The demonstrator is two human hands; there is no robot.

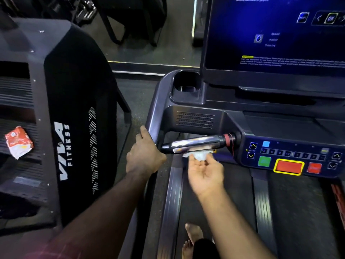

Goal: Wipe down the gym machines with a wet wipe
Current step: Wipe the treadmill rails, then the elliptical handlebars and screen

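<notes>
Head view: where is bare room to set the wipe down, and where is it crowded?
Free: the cup holder left of the screen; the ledge between screen and button panel. Crowded: the chrome grip, with right hand and wipe beneath, left hand on the side rail.

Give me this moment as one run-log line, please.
left hand: holds grey treadmill side rail | right hand: holds white wet wipe against underside of shiny metal handlebar | step: handlebar wipe
</notes>
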